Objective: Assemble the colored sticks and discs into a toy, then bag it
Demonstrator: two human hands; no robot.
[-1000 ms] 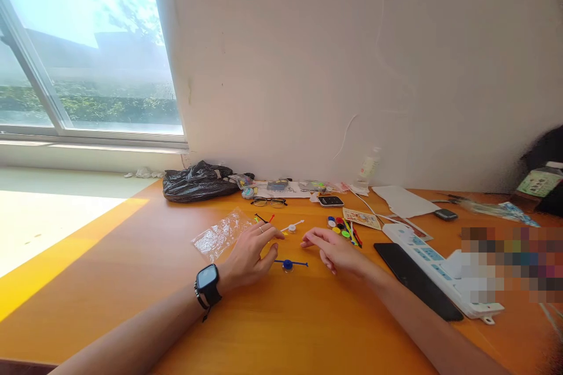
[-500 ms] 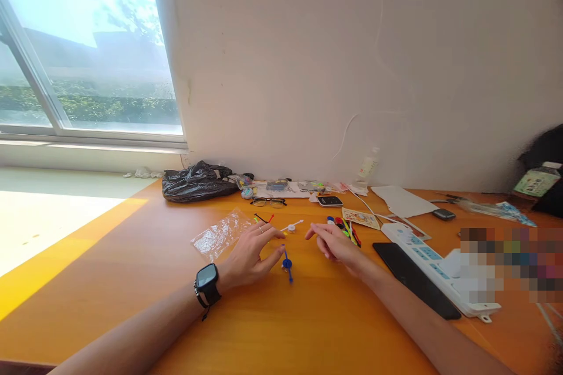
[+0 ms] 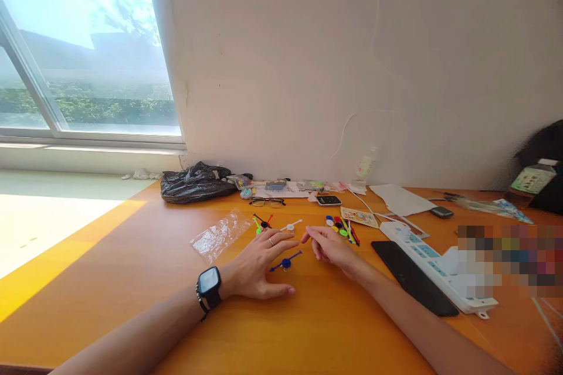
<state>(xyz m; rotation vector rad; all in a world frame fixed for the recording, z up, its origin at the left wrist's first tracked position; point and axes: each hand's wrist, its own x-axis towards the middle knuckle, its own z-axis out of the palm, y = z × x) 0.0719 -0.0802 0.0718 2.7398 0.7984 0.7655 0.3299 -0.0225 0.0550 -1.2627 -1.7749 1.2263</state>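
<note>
A blue arrow spinner (image 3: 286, 263) lies on the table in front of me, its arrow slanting from lower left to upper right. My left hand (image 3: 259, 261) spreads over the table on the spinner's left, thumb below it and fingers above; nothing is in its grasp. To the upper right of the spinner hovers my right hand (image 3: 332, 248), empty, with the index finger reaching out and the other fingers loosely bent. Beyond the hands sit a white arrow spinner (image 3: 290, 227) and a black and red one (image 3: 264, 223). Partly hidden behind my left fingers are green and yellow pieces.
Coloured discs and arrows (image 3: 341, 228) lie past my right hand. A clear plastic bag (image 3: 220, 237) is at left, eyeglasses (image 3: 267, 202) and a black bag (image 3: 197, 183) at the back. A power strip (image 3: 433, 263) and a black flat object (image 3: 409, 281) lie at right.
The blue spinner's arrow has turned from nearly upright in view to a slant. My left thumb has moved down and away from it, and the hand has spread wider. My right hand has barely moved.
</note>
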